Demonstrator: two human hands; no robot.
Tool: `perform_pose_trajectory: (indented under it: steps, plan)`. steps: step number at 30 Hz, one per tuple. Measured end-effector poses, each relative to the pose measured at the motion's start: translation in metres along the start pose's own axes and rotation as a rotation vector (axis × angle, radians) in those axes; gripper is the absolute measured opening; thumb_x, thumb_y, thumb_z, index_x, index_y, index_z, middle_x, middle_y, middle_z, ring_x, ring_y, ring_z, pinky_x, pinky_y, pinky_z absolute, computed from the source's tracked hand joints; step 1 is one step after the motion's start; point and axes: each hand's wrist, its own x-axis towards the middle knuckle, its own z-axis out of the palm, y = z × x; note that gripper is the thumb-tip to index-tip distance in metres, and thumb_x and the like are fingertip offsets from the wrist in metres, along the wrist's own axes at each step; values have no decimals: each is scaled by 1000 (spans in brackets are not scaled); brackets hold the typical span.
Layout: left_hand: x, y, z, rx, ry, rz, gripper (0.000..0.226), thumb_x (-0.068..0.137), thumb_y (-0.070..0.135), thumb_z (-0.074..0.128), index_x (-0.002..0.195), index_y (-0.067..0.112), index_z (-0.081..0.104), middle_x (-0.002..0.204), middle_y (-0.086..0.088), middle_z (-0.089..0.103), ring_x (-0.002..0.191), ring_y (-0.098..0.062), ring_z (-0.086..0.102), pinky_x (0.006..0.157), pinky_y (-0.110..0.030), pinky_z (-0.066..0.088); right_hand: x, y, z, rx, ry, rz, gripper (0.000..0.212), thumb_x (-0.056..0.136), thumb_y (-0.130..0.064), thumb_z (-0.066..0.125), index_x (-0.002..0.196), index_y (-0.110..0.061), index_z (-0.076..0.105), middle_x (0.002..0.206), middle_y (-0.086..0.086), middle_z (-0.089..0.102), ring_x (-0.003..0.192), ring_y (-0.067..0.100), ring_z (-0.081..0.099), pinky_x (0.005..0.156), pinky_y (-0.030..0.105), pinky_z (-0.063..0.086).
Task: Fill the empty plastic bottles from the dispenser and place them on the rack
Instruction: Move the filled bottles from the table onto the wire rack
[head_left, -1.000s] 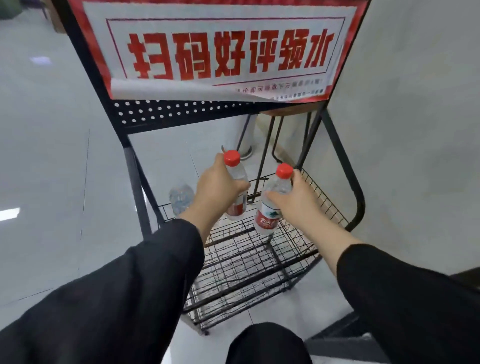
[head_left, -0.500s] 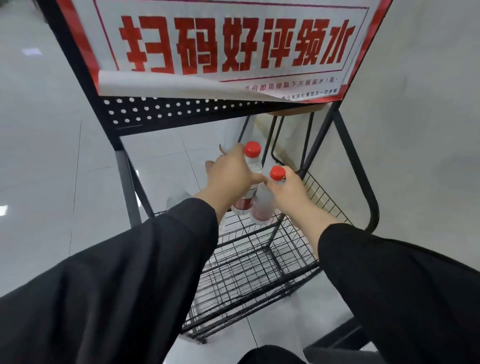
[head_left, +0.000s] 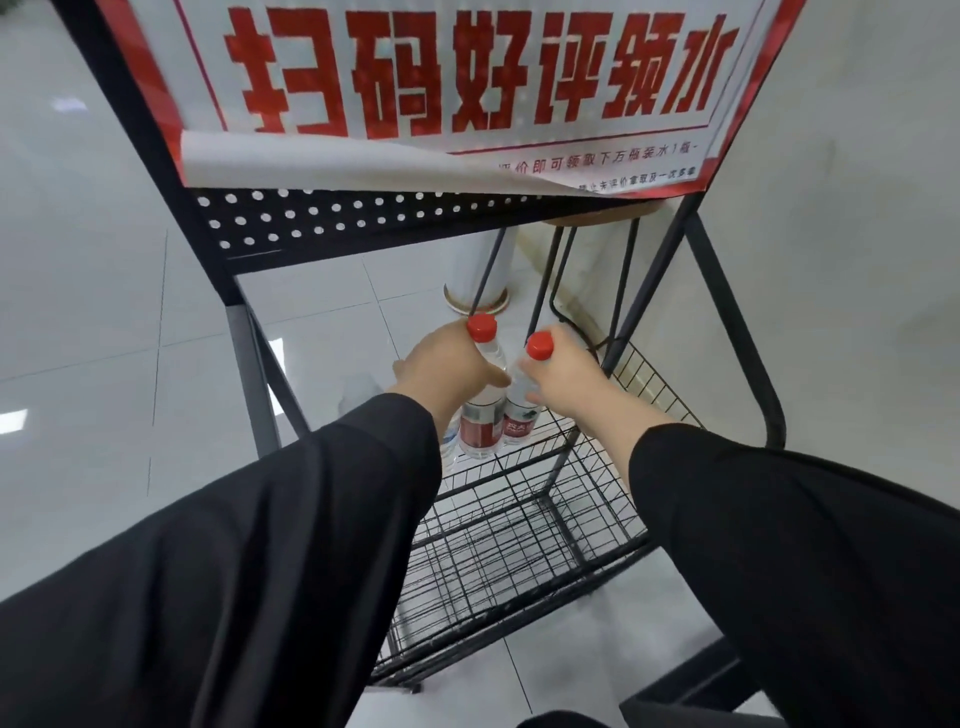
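While both black-sleeved arms reach under the red-lettered sign (head_left: 467, 88), the left hand (head_left: 447, 371) grips one red-capped bottle (head_left: 480, 415) and the right hand (head_left: 566, 382) another bottle (head_left: 519, 410), fingers clenched around each, side by side touching, over the wire rack (head_left: 519, 540).

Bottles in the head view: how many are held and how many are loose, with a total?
Red-capped bottles held, one in the left hand and one in the right hand: 2
Loose bottle behind the left wrist, cap hidden: 1
Total: 3
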Motion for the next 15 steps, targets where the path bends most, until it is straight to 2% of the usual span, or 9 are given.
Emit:
perform_pose_trajectory:
  steps: [2, 5, 6, 10, 15]
  plan:
    - [3, -3, 2, 3, -28, -40, 42, 73, 47, 84, 86, 23, 51, 83, 2, 58, 90, -30, 65, 84, -41, 53, 5, -1, 1, -67, -3, 1, 26, 94, -24, 62, 113, -18, 45, 94, 11, 56, 87, 33, 59, 75, 47, 56]
    - [6, -6, 2, -29, -41, -61, 39, 79, 42, 79, 83, 15, 51, 79, -3, 54, 73, -23, 57, 62, -31, 42, 9, 1, 0, -110, 22, -37, 19, 90, -29, 64, 96, -20, 48, 81, 5, 52, 79, 30, 55, 63, 41, 51]
    - [5, -5, 1, -25, -33, -37, 37, 81, 41, 79, 85, 14, 53, 79, -3, 55, 73, -23, 55, 61, -31, 40, 9, 1, -2, -123, 37, -47, 21, 89, -30, 65, 96, -19, 48, 81, 3, 52, 80, 29, 55, 64, 41, 50]
    - [1, -11, 3, -19, 67, 119, 20, 87, 29, 74, 96, 18, 61, 92, -2, 62, 87, -26, 59, 71, -33, 44, 1, -6, -8, -248, 65, -77, 32, 96, -27, 66, 121, -15, 50, 108, 9, 61, 97, 30, 60, 87, 43, 53]
    - [-3, -17, 1, 26, 114, 191, 16, 89, 23, 71, 97, 20, 58, 93, 1, 60, 89, -26, 57, 71, -33, 42, -4, -9, -10, -293, 52, -77, 38, 98, -30, 64, 131, -18, 49, 120, 10, 61, 105, 31, 58, 90, 39, 49]
